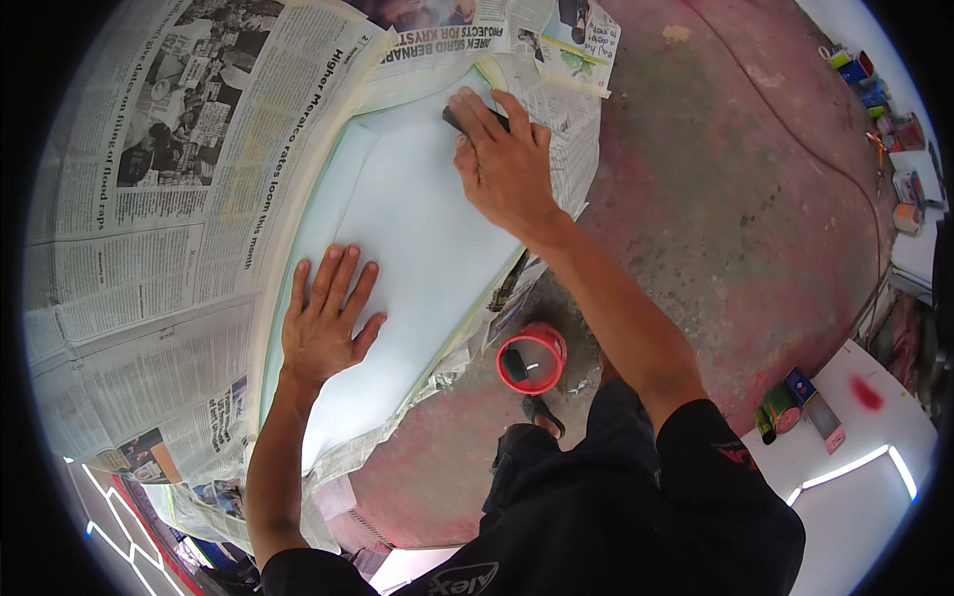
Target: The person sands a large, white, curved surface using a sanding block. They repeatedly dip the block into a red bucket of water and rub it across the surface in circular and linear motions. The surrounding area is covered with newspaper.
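Observation:
A pale, smooth vehicle body panel (410, 246) lies before me, bordered by masking tape and newspaper. My right hand (510, 156) presses a dark sanding pad (453, 118) against its far end, close to the taped upper corner. Most of the pad is hidden beneath my fingers. Nearer to me, my left hand (328, 320) rests palm down on the left part of the panel, with its fingers apart and nothing held. A raised crease (358, 167) runs along the panel's left side, beyond my left fingertips.
Newspaper sheets (179, 246) cover the area left of the panel. A red bucket (560, 350) with a black block (514, 365) inside stands on the stained floor (708, 186) by my foot. A hose (794, 138) crosses the floor. Cans (781, 408) stand on a white surface at right.

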